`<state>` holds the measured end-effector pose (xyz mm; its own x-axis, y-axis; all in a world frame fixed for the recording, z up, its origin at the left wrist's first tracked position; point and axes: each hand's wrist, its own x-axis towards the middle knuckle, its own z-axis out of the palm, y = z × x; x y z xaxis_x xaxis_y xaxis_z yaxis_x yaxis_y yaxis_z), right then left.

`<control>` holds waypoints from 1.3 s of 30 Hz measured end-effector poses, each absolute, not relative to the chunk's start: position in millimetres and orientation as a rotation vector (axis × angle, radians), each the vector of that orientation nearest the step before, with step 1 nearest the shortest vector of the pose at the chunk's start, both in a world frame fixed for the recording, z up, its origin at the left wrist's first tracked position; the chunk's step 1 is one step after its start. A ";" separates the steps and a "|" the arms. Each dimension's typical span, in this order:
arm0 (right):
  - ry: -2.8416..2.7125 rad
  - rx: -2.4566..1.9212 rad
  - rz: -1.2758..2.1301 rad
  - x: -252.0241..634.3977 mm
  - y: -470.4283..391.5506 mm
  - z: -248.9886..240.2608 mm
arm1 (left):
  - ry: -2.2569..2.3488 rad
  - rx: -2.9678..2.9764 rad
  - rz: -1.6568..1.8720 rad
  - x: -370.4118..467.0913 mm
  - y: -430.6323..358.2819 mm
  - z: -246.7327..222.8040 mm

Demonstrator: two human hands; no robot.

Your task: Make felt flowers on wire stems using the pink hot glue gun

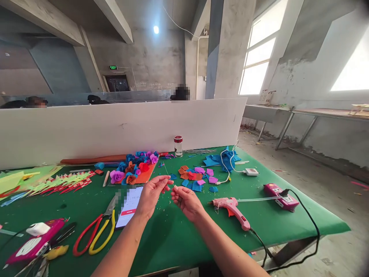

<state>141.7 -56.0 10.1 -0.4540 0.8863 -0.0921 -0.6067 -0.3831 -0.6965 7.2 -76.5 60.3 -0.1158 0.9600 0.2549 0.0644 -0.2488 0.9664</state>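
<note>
Over the middle of the green table, my left hand (152, 194) is closed in a pinch. A thin pale wire (165, 168) rises from its fingertips. My right hand (186, 201) is pinched close beside it, nearly touching; whatever sits between its fingertips is too small to make out. Just beyond the hands lie cut paper petals (195, 176) in brown, red, purple and blue. Finished paper flowers (143, 167) are piled at the back left on an orange sheet. To the right of my right hand rests a pink glue gun (230, 207).
Left of my arms lie red-and-yellow-handled scissors (96, 232) and a phone (127, 215). Two power strips (281, 197) flank the work area, with black cord over the right edge. A lidded glass jar (178, 147) stands before the white partition (115, 130); people sit beyond it.
</note>
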 end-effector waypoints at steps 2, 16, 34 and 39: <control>-0.752 -0.595 1.955 144.2 -63.0 7.5 | 1.248 1.366 1.448 9.5 -82.2 58.1; -1.139 -0.875 1.567 179.0 -121.1 -11.2 | 1.547 1.740 0.844 25.4 -172.6 19.3; -1.472 -1.159 1.212 274.1 -162.6 -27.4 | 1.864 1.855 0.689 45.3 12.2 -11.3; -1.428 -1.160 1.250 281.5 -168.4 -35.4 | 1.870 1.848 0.684 44.1 16.9 -22.2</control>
